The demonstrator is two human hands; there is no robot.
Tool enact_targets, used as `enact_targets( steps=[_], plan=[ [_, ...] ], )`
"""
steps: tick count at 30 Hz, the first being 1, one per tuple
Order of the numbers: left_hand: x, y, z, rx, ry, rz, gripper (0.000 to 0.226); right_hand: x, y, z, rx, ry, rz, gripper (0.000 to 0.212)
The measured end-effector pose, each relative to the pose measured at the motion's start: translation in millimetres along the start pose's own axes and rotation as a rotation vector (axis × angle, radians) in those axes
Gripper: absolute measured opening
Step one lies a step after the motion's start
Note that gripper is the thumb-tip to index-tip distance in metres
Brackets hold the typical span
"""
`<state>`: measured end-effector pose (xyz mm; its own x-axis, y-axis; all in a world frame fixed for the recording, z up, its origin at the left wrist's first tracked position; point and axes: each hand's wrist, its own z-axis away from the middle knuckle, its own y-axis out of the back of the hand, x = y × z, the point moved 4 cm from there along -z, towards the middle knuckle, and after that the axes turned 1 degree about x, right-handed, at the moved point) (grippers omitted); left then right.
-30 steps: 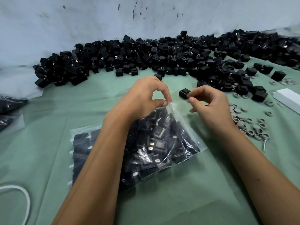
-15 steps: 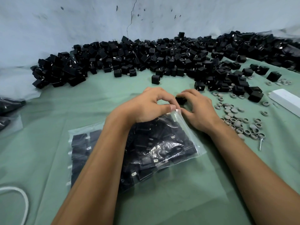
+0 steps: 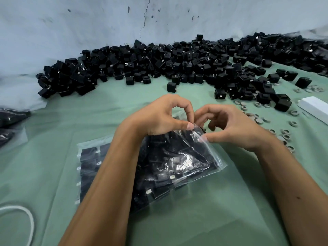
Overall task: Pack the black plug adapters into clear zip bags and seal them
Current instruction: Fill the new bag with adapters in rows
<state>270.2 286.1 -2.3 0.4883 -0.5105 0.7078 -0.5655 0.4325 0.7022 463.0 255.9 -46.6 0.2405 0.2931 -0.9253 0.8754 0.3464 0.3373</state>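
1. Since a second ago, the right hand (image 3: 236, 128) has closed in from beside the bag (image 3: 179, 162) to its mouth.
2. Left hand (image 3: 159, 116) pinches the bag's top edge; right thumb presses the film, its curled fingers' hold unclear.
3. Bag lies on the cloth (image 3: 195, 219), full of adapters (image 3: 165, 178).
4. Likely heavy, lumpy, slippery film; grip at the zip strip.

Evenly and softly lit from above, with faint shadows on the tabletop (image 3: 204, 219), white glare on the clear bag (image 3: 188, 162), bowed wide-angle edges, slightly blurred corners.
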Motion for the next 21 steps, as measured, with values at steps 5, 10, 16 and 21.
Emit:
enact_targets(
  steps=[5, 10, 16, 21],
  plan=[
    [2, 3, -1, 0.079, -0.005, 0.011, 0.013, -1, -6, 3, -0.107, -0.071, -0.151, 0.05],
    [5, 2, -2, 0.105, -0.021, 0.002, 0.012, -2, -2, 6, -0.128, -0.066, -0.228, 0.044],
    [4, 3, -3, 0.115, -0.009, 0.003, 0.012, -2, -9, 3, -0.053, -0.071, -0.2, 0.032],
    [5, 3, -4, 0.116, -0.008, 0.012, 0.013, -6, -24, -3, -0.019, -0.013, -0.206, 0.026]
  ],
)
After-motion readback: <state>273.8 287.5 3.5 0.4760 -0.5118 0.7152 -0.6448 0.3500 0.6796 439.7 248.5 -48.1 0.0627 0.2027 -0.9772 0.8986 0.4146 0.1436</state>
